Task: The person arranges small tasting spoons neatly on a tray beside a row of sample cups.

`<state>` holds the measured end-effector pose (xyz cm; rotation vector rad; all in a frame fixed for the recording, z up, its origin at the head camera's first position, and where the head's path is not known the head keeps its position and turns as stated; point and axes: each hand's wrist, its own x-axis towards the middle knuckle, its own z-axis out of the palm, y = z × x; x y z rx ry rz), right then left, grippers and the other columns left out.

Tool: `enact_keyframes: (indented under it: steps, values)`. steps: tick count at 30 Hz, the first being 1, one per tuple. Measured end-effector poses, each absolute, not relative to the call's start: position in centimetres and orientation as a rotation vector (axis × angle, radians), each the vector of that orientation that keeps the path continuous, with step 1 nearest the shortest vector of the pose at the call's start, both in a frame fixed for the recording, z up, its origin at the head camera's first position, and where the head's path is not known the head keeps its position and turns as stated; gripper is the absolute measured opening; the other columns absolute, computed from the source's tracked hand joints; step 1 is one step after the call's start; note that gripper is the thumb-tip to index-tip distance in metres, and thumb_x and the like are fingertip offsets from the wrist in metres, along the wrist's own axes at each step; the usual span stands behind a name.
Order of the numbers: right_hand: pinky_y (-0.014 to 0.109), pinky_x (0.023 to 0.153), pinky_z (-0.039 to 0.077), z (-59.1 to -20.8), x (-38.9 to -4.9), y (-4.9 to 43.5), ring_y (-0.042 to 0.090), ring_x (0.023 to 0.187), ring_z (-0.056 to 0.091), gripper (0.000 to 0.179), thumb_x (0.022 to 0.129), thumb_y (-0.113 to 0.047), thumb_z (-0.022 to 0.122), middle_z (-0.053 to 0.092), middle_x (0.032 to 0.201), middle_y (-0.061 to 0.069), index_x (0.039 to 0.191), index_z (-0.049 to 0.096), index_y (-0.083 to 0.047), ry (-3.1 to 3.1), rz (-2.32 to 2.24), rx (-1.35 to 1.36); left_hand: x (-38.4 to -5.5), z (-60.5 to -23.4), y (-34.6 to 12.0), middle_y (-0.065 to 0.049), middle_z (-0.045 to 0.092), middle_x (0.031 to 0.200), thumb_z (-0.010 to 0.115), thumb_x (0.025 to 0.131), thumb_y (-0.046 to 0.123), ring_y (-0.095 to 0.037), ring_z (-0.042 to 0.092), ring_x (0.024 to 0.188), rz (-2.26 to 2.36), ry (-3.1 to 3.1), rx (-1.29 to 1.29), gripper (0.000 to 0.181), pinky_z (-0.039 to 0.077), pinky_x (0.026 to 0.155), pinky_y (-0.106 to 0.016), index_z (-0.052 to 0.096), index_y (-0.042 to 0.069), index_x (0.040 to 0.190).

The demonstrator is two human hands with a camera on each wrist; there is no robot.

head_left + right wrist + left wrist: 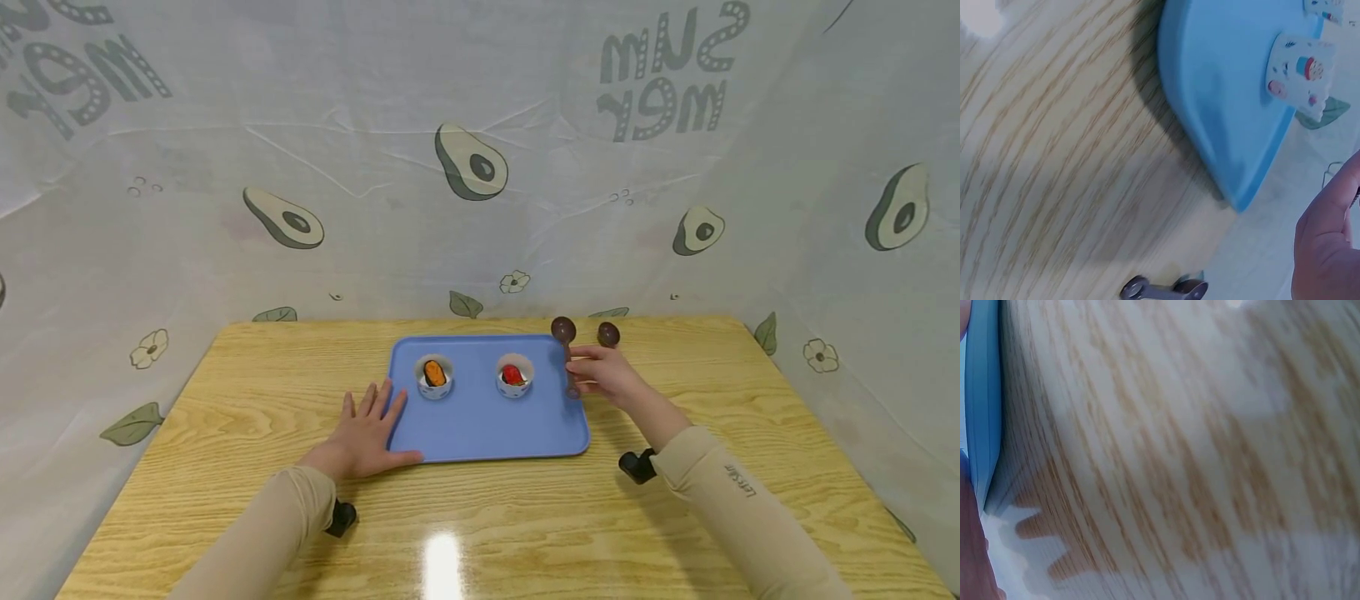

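Note:
A blue tray (pixel 480 429) lies on the wooden table. On it stand two small white paper cups: the left cup (pixel 435 390) holds an orange-and-black piece (pixel 434 373), the right cup (pixel 514 390) a red-topped piece (pixel 513 375). My left hand (pixel 363 437) rests at the tray's left edge, fingers spread, thumb along the front rim. At the right edge, my right hand (pixel 611 375) pinches the handle of a dark brown spoon (pixel 563 330), its bowl pointing away from me. The right wrist view shows part of this hand (pixel 1329 256), but its grip is cut off.
A second dark brown spoon (pixel 608 334) lies on the table beyond my right hand, its handle mostly hidden. Wooden table surface (pixel 480 517) surrounds the tray. A white curtain (pixel 375 267) printed with avocados hangs behind the table and along both sides.

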<state>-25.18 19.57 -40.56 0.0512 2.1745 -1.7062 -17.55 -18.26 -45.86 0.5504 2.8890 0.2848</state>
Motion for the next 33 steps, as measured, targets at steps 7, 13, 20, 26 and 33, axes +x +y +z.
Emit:
enact_keyframes:
  steps: [7,13,20,26,33]
  values:
    - [0.016,0.061,0.049,-40.2,-24.9,18.6,0.002,0.068,0.056,0.049,0.094,-0.007,0.052,0.058,0.08,-0.009,0.138,0.037,0.008,2.144,-1.72,0.034,-17.6,-45.5,-18.2,-0.027,0.005,0.155,0.044,0.078,0.078,-0.047,0.006,0.141,0.27,2.875,0.538,0.107,0.0,0.106,-0.069,0.018,0.003,0.15]
    - [0.017,0.062,0.05,-39.8,-24.7,17.8,0.003,0.07,0.057,0.048,0.094,-0.007,0.052,0.06,0.082,-0.008,0.137,0.039,0.009,2.127,-1.724,0.019,-17.8,-45.6,-18.3,-0.025,0.003,0.155,0.044,0.077,0.079,-0.046,0.005,0.142,0.231,2.87,0.529,0.108,-0.001,0.107,-0.068,0.015,0.005,0.151]
    - [0.019,0.062,0.051,-39.8,-24.4,16.7,0.004,0.069,0.058,0.046,0.093,-0.008,0.054,0.059,0.081,-0.008,0.135,0.041,0.008,2.098,-1.726,0.007,-17.5,-45.0,-18.0,-0.028,0.007,0.154,0.051,0.08,0.071,-0.048,0.008,0.141,0.275,2.863,0.525,0.104,0.001,0.105,-0.07,0.019,0.001,0.149]
    - [0.021,0.065,0.052,-39.7,-24.0,15.8,0.005,0.072,0.059,0.045,0.094,-0.009,0.054,0.059,0.084,-0.006,0.135,0.044,0.006,2.078,-1.73,0.009,-17.4,-44.8,-18.0,-0.027,0.007,0.154,0.052,0.08,0.07,-0.049,0.009,0.141,0.235,2.866,0.515,0.102,0.005,0.105,-0.071,0.019,0.002,0.149]
    - [0.023,0.066,0.052,-39.4,-23.2,14.6,0.006,0.075,0.059,0.045,0.094,-0.008,0.053,0.06,0.09,-0.002,0.134,0.043,0.008,2.017,-1.756,-0.053,-17.4,-45.0,-17.9,-0.026,0.007,0.155,0.051,0.08,0.07,-0.049,0.008,0.141,0.222,2.867,0.516,0.102,0.005,0.105,-0.071,0.019,0.003,0.15]
